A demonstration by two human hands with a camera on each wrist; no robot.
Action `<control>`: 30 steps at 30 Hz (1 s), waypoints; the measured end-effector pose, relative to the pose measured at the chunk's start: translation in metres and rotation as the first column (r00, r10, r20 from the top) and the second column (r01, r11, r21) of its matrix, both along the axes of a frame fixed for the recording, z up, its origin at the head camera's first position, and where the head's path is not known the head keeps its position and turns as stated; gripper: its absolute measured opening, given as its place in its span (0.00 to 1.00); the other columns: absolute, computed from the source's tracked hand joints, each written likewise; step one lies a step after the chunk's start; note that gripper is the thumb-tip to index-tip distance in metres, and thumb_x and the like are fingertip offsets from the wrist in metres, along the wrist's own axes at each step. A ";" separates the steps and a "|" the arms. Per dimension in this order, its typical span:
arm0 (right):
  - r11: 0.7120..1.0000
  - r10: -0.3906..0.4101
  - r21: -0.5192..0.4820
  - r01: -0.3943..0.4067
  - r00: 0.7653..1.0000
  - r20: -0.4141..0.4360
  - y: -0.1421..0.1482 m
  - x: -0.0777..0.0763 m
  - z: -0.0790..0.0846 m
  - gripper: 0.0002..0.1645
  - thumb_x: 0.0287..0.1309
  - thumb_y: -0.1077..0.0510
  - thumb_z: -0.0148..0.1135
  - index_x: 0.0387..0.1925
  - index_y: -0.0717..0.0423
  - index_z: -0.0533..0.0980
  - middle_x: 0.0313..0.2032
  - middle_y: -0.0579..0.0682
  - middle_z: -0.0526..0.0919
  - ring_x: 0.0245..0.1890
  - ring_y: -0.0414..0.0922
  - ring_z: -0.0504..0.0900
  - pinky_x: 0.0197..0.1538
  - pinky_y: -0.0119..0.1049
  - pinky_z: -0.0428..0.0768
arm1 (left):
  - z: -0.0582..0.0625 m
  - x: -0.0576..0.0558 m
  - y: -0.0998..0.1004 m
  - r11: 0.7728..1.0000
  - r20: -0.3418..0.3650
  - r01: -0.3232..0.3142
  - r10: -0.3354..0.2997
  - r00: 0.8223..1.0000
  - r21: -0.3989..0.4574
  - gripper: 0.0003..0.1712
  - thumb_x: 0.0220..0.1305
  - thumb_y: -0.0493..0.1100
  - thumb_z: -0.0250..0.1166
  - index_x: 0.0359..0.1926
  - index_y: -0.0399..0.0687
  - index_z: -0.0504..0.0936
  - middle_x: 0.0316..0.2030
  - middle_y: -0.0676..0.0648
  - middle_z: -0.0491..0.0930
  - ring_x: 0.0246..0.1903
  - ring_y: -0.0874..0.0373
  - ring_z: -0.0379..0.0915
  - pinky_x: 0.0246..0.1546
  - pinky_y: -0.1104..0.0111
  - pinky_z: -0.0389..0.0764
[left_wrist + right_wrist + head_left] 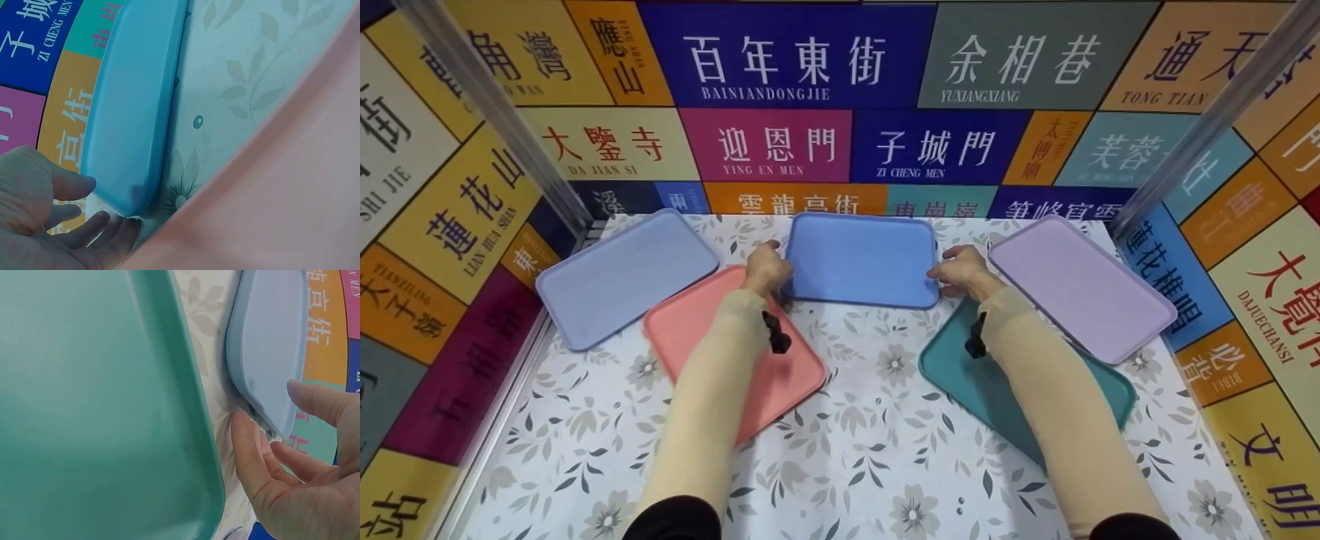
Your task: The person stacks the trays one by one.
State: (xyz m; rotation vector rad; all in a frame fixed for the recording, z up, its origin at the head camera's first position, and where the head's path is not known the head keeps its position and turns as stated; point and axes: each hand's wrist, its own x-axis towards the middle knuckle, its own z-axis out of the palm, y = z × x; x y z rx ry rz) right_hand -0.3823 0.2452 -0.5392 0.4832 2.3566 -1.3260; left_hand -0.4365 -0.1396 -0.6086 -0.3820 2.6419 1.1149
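A blue rectangular tray [862, 259] lies at the back middle of the table, between both hands. At its left end is my left hand [769, 270]; in the left wrist view the thumb and loosely bent fingers [70, 183] spread around the tray's corner. My right hand [966, 271] is at the opposite end. The right wrist view has its thumb over the rim and its extended fingers [247, 450] beside the corner, with a gap between them. Under the left forearm lies a coral pink tray [787, 367], and under the right one a green tray [975, 382].
A pale blue-violet tray [626, 277] lies angled at the back left, a lilac tray [1080, 289] at the back right. Panels with printed signs [765, 146] wall the table on three sides. A floral cloth [877, 450] covers the tabletop.
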 end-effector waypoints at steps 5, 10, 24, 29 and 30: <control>0.998 0.042 0.046 -0.042 0.999 -0.001 -0.004 -0.002 -0.003 0.41 0.70 0.63 0.70 0.81 0.63 0.68 0.70 0.65 0.82 0.59 0.51 0.85 0.55 0.39 0.94 | -0.018 -0.015 -0.002 0.999 -0.019 0.031 -0.031 0.999 -0.042 0.44 0.66 0.38 0.64 0.84 0.41 0.70 0.78 0.37 0.78 0.78 0.43 0.75 0.82 0.54 0.77; 0.994 0.073 0.083 -0.071 0.997 -0.015 -0.003 -0.005 -0.009 0.41 0.65 0.70 0.65 0.80 0.61 0.70 0.70 0.61 0.78 0.50 0.47 0.85 0.40 0.33 0.93 | -0.016 -0.015 0.001 0.997 0.002 0.066 -0.066 0.998 -0.039 0.43 0.71 0.40 0.63 0.84 0.37 0.68 0.80 0.34 0.74 0.82 0.40 0.70 0.86 0.53 0.72; 0.984 0.140 0.125 -0.130 0.987 -0.074 0.007 -0.003 0.001 0.42 0.58 0.71 0.57 0.77 0.63 0.74 0.56 0.58 0.81 0.33 0.40 0.79 0.32 0.29 0.84 | 0.056 0.037 0.014 0.997 0.066 0.047 -0.051 0.996 0.067 0.36 0.74 0.33 0.61 0.82 0.36 0.71 0.74 0.33 0.79 0.73 0.42 0.78 0.81 0.55 0.78; 0.990 0.137 0.044 -0.134 0.987 -0.087 0.010 0.002 0.013 0.43 0.61 0.72 0.56 0.79 0.63 0.71 0.46 0.54 0.80 0.34 0.41 0.81 0.45 0.38 0.91 | 0.039 0.022 0.006 0.995 0.028 0.044 -0.047 0.999 0.086 0.34 0.70 0.34 0.61 0.77 0.38 0.76 0.67 0.35 0.84 0.63 0.45 0.83 0.65 0.60 0.89; 0.991 0.136 0.021 -0.134 0.987 -0.086 0.011 0.003 0.016 0.43 0.62 0.72 0.56 0.80 0.63 0.71 0.46 0.53 0.79 0.35 0.41 0.83 0.50 0.42 0.93 | 0.040 0.022 0.005 0.994 0.021 0.040 -0.043 0.999 0.105 0.34 0.70 0.34 0.60 0.76 0.38 0.78 0.66 0.35 0.85 0.61 0.46 0.83 0.62 0.60 0.90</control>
